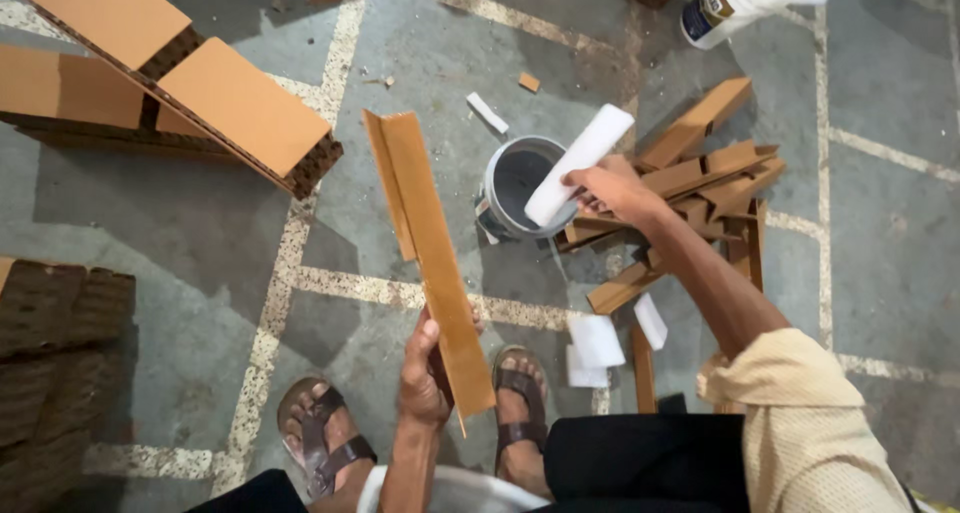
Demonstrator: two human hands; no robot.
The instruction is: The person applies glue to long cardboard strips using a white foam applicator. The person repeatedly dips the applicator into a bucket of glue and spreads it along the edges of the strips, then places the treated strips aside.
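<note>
Across the grey floor, big honeycomb cardboard slabs lie at upper left and a loose pile of brown angle strips sits at right, looking not yet handled. Nearer the feet, the left hand is closed round the low end of one long brown angle strip, held slanting upward above the floor, its faces seemingly bare. Beside it, the right hand grips a white foam block with its end dipped into the small grey pot, so coating appears to be just starting.

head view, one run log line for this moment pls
left hand: holds angled cardboard strip upright | right hand: holds white foam block over small grey can | cardboard strip pile beside can
</note>
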